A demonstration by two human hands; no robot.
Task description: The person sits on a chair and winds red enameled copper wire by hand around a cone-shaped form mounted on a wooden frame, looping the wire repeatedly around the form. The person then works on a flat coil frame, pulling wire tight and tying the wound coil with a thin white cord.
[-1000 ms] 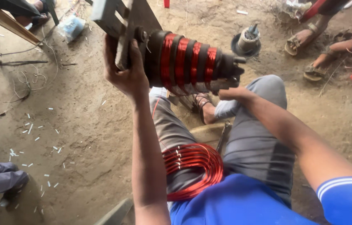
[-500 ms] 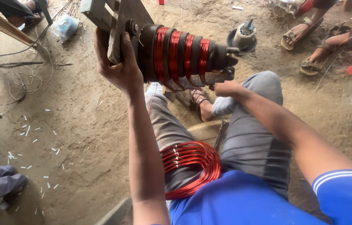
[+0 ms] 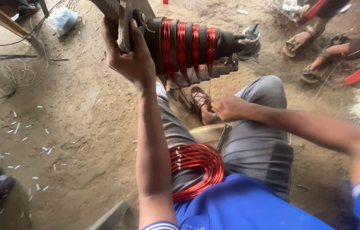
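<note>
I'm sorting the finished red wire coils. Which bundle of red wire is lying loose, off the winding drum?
The red wire coil in the person's lap: a flat loose ring over the left thigh. The other windings sit in grooves on the drum.

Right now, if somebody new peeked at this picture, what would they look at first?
Probably the bright red copper wire wound in bands on the dark coil former at the top, which the left hand grips at its metal end. Next, the loose red wire coils lying on the person's lap. The right hand sits just below the former, near a sandalled foot, over a dusty dirt floor.
</note>
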